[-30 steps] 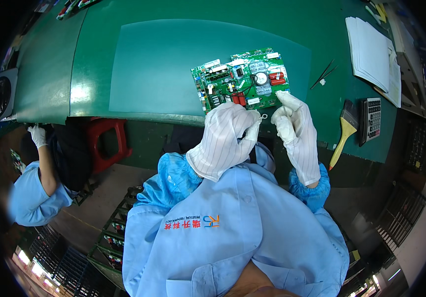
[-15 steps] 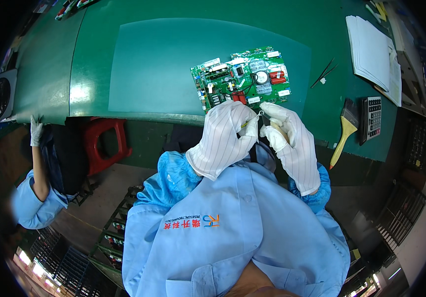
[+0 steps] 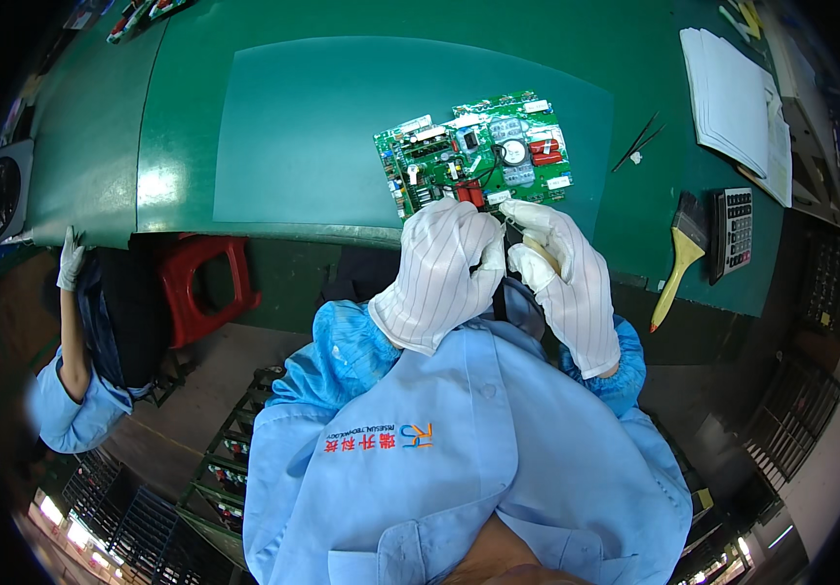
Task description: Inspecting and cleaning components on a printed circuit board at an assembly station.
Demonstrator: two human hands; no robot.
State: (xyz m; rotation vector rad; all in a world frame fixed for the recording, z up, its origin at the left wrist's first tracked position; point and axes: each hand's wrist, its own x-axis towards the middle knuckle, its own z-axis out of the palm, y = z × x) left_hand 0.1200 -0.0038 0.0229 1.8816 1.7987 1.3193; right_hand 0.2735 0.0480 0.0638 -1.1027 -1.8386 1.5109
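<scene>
A green circuit board (image 3: 527,122) lies slightly turned on the bench mat, crowded with parts: red blocks, a white disc, clear-wrapped cylinders and a black cable. Just in front of its near edge, both of my hands are in white striped gloves. My left hand (image 3: 444,268) is closed, its fingers curled and thumb pressed in; what it holds is hidden. Close beside it, my right hand (image 3: 566,283) is closed too, fingertips pinched together towards the left ones. Something thin and small sits between the fingertips, too small to name.
Right of the board lie black tweezers (image 3: 639,142). Farther right are a yellow-handled brush (image 3: 678,268), a calculator (image 3: 732,234) and a stack of papers (image 3: 725,102). A red stool (image 3: 207,292) stands at the left, beside another person's gloved hand (image 3: 71,258) at the bench edge.
My right hand has shifted slightly left, closer to the left one. The small ring-like tip between the fingertips shows less now. The board has barely moved.
</scene>
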